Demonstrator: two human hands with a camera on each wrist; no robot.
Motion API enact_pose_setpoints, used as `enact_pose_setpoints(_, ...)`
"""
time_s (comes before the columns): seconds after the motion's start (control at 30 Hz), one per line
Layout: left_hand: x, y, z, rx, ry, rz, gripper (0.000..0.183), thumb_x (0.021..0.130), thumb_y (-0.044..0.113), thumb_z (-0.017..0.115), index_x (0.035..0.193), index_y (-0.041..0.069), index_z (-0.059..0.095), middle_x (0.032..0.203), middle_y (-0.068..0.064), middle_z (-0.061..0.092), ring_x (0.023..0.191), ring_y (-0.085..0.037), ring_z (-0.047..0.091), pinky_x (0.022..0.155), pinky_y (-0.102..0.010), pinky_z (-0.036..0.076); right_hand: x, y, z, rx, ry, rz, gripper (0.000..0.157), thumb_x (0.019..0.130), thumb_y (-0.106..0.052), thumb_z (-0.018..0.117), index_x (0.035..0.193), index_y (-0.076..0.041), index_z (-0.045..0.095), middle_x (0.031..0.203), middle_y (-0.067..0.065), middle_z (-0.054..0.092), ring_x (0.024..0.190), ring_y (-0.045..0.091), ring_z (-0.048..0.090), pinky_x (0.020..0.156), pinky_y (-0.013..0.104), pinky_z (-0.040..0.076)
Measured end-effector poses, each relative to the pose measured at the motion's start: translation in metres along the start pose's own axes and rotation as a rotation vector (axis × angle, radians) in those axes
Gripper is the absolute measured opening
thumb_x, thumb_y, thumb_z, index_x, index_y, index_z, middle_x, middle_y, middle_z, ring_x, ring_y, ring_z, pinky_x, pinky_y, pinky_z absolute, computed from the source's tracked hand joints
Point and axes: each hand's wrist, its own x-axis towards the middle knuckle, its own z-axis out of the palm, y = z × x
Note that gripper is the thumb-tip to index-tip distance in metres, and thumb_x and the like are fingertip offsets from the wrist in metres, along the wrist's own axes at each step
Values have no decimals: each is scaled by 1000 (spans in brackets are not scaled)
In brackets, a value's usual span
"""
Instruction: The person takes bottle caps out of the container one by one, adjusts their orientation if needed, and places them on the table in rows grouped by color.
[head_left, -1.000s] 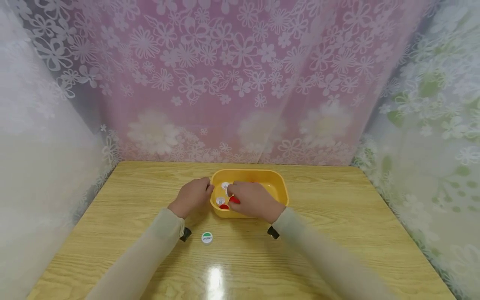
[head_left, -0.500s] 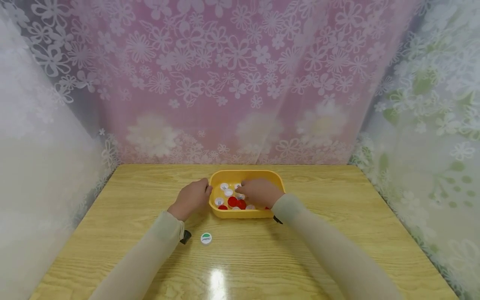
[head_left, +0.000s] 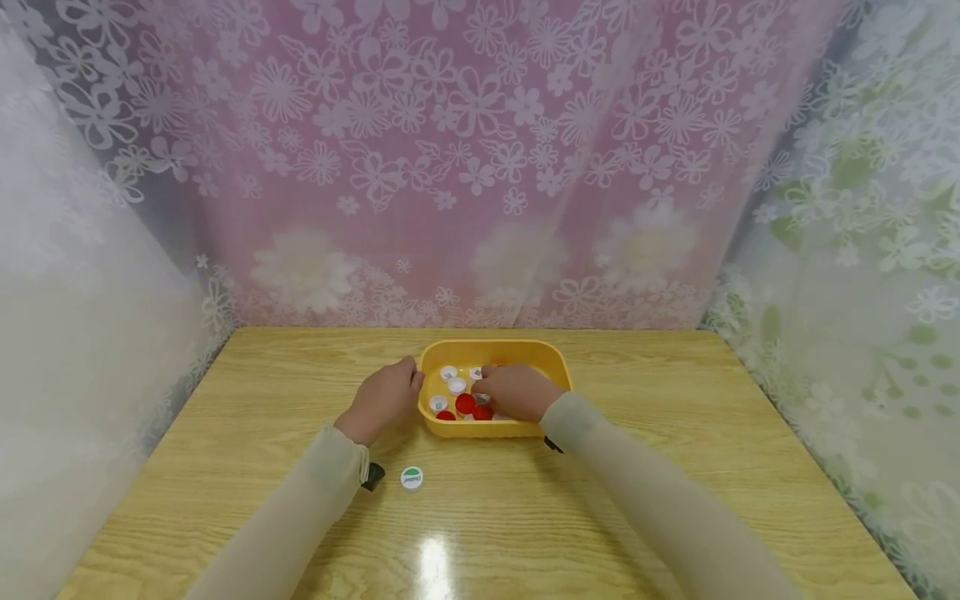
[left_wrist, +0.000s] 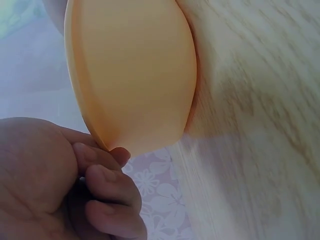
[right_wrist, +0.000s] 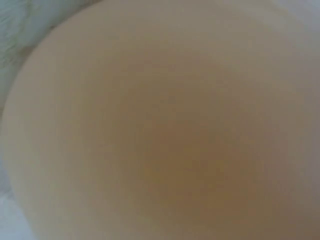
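A yellow plastic tub (head_left: pixel 487 429) stands on the table with several white bottle caps (head_left: pixel 457 386) and red bottle caps (head_left: pixel 466 404) lying in it. My left hand (head_left: pixel 381 402) pinches the tub's left rim; in the left wrist view the fingers (left_wrist: pixel 112 185) curl at the corner of the tub wall (left_wrist: pixel 135 75). My right hand (head_left: pixel 521 392) reaches down into the tub among the caps, its fingers bent. What its fingertips touch is hidden beneath the hand. The right wrist view is filled by a blurred tan surface.
One white bottle cap with a green mark (head_left: pixel 412 478) lies on the wooden table (head_left: pixel 495 517) in front of the tub, near the left wrist. A pink flowered curtain (head_left: pixel 465 208) hangs behind the table, with pale cloth at both sides.
My right hand has moved from the left part of the tub toward the right, uncovering several caps, then shifted only slightly. The left hand stays at the rim.
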Motion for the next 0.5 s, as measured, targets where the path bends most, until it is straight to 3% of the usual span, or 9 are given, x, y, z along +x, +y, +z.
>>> enact_pose_setpoints(0.07,1,0,0,4,4,-1,26,111,27,47,106,5,60,83,-4,60,72,-21,56,71,-38,50,1,1,1,34,12,10,4,99,-23,73,100,-21,76,91,-3,63,76,15,55,77,27,53)
enact_pose_setpoints(0.13,1,1,0,6,4,-6,26,111,27,47,107,5,60,84,-5,60,73,-22,56,73,-38,51,2,1,1,62,20,30,9,98,-22,73,90,-20,75,84,-5,62,74,14,53,76,28,51)
enact_pose_setpoints(0.5,-1,-1,4,-1,10,-12,28,112,28,45,107,4,58,84,-6,60,73,-22,57,71,-38,52,4,-8,3,3,-1,109,6,95,-23,77,90,-20,79,79,-7,68,67,12,54,75,26,55)
